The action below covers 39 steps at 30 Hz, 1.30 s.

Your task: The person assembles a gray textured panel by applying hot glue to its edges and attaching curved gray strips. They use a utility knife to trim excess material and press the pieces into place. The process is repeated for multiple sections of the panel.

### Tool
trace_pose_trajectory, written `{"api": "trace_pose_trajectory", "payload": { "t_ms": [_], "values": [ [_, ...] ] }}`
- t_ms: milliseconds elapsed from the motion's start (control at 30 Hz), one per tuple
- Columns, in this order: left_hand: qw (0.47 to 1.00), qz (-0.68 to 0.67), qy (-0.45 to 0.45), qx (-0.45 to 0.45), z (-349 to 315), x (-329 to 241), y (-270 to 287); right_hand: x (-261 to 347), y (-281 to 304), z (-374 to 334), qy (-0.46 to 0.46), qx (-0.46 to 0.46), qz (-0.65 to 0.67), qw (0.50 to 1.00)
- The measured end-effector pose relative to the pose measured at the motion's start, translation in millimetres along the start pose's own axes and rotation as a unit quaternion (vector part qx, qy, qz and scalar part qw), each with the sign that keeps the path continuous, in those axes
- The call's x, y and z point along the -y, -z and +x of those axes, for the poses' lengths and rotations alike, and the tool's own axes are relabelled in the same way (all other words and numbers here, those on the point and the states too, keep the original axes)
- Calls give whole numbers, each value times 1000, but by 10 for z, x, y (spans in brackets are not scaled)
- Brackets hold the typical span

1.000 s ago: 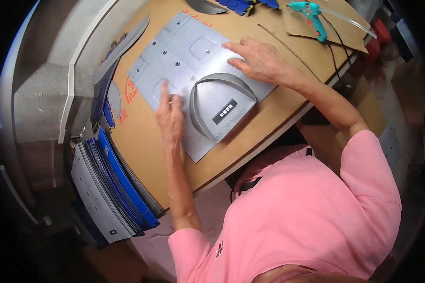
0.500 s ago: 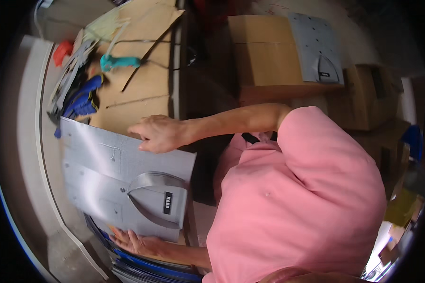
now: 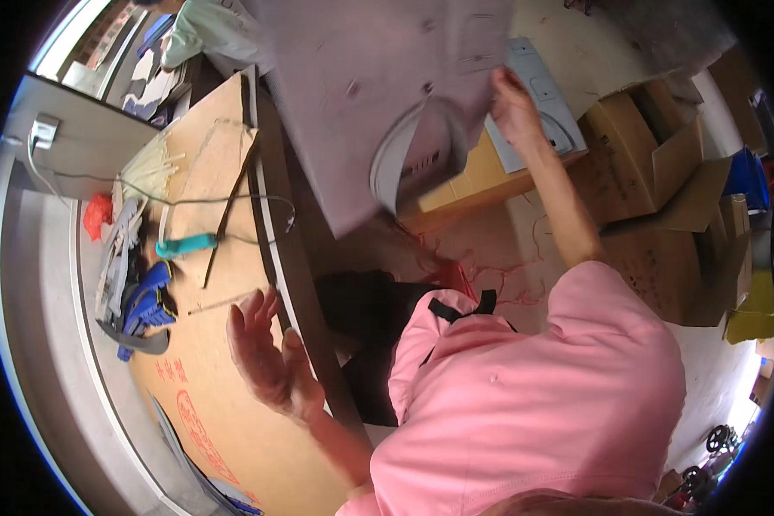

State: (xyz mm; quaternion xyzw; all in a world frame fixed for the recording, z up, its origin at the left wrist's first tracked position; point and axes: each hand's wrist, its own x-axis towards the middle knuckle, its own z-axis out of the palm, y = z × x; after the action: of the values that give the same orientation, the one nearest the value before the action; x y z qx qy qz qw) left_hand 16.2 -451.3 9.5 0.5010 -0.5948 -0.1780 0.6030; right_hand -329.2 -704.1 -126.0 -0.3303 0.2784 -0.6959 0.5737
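Observation:
My right hand (image 3: 518, 112) is closed on the right edge of a flat grey sheet (image 3: 335, 120) made like a folded shirt, with buttons, a standing collar and a dark label. The sheet hangs in the air beyond the workbench, a little blurred. A similar grey shirt-like sheet (image 3: 546, 99) lies on a cardboard box just behind my right hand. Over the near edge of the workbench (image 3: 224, 361) my left hand (image 3: 271, 357) is raised and empty, its fingers apart.
On the bench lie a teal-handled tool (image 3: 187, 246), a dark strip (image 3: 232, 206), blue-and-black clamp-like tools (image 3: 149, 297) and a red bundle (image 3: 97, 215). Open cartons (image 3: 628, 146) stand at the right. Red strands (image 3: 499, 275) litter the floor. Another person (image 3: 211, 34) is at the far left.
The grey sheet has been lifted off the bench and carried up and right by my right hand. My left hand has left the sheet and risen. The view has shifted.

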Motion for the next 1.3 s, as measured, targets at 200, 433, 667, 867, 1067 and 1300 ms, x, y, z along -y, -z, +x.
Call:
{"api": "trace_pose_trajectory", "payload": {
  "t_ms": [200, 433, 667, 867, 1067, 1300],
  "values": [
    [995, 75, 67, -27, -83, 270, 373, -363, 1348, 318, -54, -31, 131, 989],
    [983, 14, 171, -72, -424, 535, 915, -1026, 907, 417, -101, -168, 104, 975],
    [958, 12, 260, -122, -715, 557, 1079, -1281, 761, 659, 18, -313, 136, 940],
    [955, -20, 263, -138, -747, 582, 1079, -1466, 830, 1131, 31, -417, 229, 879],
    [956, -13, 253, -148, -818, 628, 1045, -1818, 1353, 1536, -17, -425, 415, 805],
    [957, 24, 241, -158, -869, 589, 1008, -2056, 1569, 1689, -45, -385, 423, 819]
  ]
}}
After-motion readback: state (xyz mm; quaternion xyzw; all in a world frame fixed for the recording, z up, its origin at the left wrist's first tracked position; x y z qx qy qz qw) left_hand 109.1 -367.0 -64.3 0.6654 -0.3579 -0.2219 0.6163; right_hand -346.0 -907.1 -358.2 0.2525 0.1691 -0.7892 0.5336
